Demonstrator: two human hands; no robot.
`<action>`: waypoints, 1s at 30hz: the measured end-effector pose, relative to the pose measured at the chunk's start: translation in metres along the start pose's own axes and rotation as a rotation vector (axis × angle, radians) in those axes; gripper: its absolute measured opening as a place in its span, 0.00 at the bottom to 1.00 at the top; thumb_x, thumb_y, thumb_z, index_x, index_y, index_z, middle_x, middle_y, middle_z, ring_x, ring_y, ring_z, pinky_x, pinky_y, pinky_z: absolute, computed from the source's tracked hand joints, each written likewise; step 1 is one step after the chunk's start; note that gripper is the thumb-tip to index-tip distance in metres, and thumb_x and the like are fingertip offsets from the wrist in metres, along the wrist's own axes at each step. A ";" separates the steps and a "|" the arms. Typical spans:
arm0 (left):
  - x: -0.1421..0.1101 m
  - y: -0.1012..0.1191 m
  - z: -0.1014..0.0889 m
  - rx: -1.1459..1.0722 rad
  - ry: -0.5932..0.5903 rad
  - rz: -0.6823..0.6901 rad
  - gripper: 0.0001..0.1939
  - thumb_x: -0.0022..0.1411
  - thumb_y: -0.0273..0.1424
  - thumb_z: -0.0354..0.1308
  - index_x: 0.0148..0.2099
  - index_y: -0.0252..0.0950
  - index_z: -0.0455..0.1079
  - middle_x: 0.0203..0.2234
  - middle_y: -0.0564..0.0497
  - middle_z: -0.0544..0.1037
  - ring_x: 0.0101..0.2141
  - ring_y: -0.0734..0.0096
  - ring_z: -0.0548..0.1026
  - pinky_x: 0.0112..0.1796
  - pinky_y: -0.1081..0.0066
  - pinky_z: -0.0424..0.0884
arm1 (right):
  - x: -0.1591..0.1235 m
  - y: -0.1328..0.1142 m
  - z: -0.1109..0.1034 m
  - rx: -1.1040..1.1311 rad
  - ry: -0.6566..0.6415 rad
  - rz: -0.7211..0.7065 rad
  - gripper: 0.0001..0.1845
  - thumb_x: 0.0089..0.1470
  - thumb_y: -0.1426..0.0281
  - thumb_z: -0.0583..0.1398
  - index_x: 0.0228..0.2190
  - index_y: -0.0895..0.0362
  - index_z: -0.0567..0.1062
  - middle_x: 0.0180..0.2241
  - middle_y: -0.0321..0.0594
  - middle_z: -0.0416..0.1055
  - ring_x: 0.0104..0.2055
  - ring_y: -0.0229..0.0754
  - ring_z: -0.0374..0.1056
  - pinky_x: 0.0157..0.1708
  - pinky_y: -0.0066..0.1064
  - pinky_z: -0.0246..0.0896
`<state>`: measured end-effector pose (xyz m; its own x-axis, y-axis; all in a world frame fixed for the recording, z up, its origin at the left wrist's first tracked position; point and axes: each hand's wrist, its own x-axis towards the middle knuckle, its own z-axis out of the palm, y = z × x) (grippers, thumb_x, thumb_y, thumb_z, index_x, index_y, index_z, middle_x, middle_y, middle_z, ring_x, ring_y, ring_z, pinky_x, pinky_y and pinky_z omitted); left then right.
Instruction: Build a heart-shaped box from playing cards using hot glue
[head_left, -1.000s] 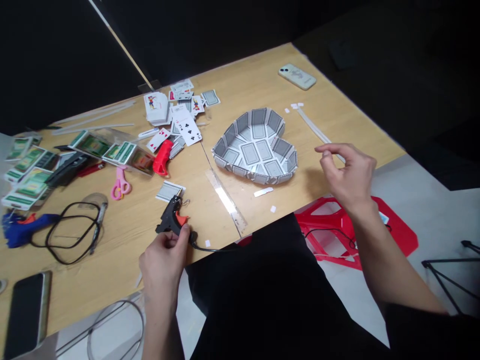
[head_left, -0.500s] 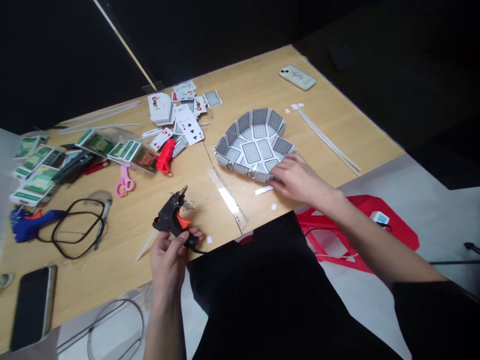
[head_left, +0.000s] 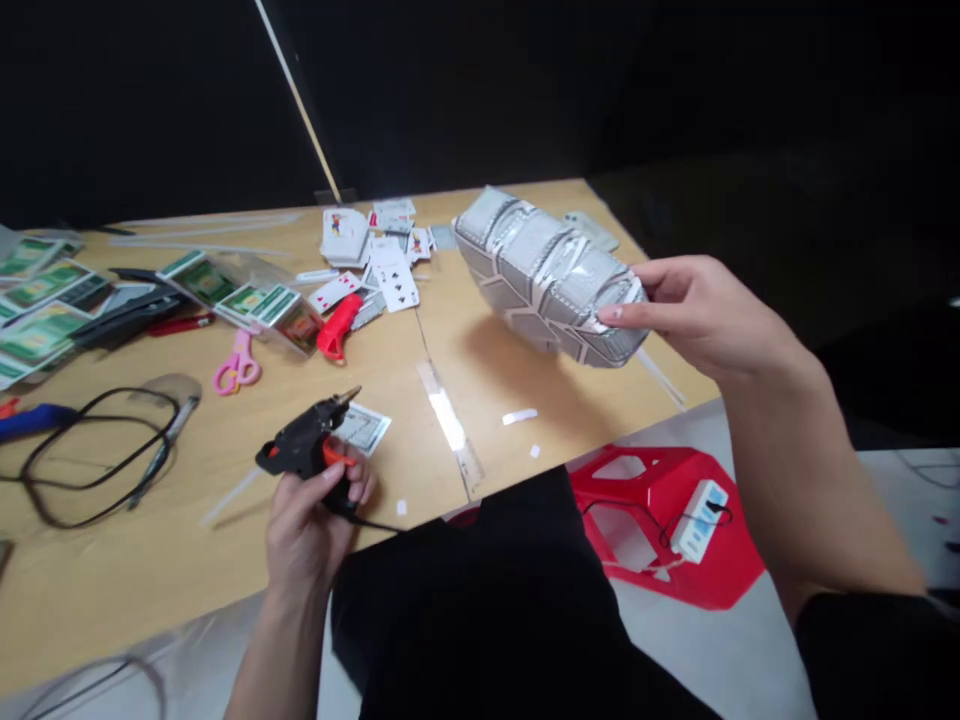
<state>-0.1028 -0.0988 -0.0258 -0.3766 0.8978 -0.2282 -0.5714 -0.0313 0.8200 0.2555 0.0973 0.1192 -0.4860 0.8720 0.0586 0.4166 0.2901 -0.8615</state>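
Card-covered box [head_left: 551, 275] is hanging tilted above the wooden table [head_left: 112, 580], raised off its surface, with only a bare right hand [head_left: 712, 315] supporting it. Smooth, layered panels are suggesting a light, fairly stiff shell, probably slick to the touch and liable to dent or split at its joints under a hard squeeze; its side wall is offering the safest hold. At the box's right end, that hand is pinching the wall, thumb on the near face, fingers partly hidden behind. The left hand [head_left: 311, 520] is wrapping its fingers around the handle of a black glue gun [head_left: 304, 445], nozzle pointing away to the right. Just beside the gun, a playing card [head_left: 367, 428] is lying flat, and a narrow white strip [head_left: 520, 416] is resting nearer the box's shadow.
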 end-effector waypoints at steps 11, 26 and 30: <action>-0.008 -0.021 -0.009 0.007 0.035 -0.019 0.11 0.54 0.32 0.75 0.33 0.34 0.77 0.27 0.50 0.72 0.25 0.72 0.68 0.26 0.70 0.69 | -0.002 0.007 -0.025 0.015 -0.053 0.005 0.28 0.67 0.45 0.57 0.39 0.55 0.84 0.33 0.47 0.84 0.31 0.51 0.82 0.31 0.44 0.78; -0.006 -0.022 -0.011 0.051 -0.029 -0.021 0.14 0.54 0.34 0.77 0.39 0.33 0.79 0.27 0.51 0.73 0.25 0.73 0.69 0.25 0.71 0.68 | -0.013 0.044 0.021 0.868 -0.143 0.264 0.10 0.55 0.63 0.72 0.36 0.54 0.82 0.32 0.37 0.81 0.33 0.40 0.78 0.37 0.31 0.74; -0.008 -0.023 -0.011 0.057 -0.053 -0.029 0.14 0.56 0.35 0.75 0.40 0.33 0.79 0.24 0.51 0.72 0.24 0.73 0.69 0.24 0.72 0.68 | -0.016 0.058 0.027 0.810 -0.064 0.232 0.11 0.57 0.59 0.68 0.37 0.53 0.81 0.35 0.40 0.83 0.39 0.49 0.81 0.44 0.42 0.78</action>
<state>-0.0942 -0.1096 -0.0487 -0.3210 0.9199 -0.2252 -0.5384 0.0183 0.8425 0.2665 0.0899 0.0543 -0.5087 0.8436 -0.1717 -0.1564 -0.2867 -0.9452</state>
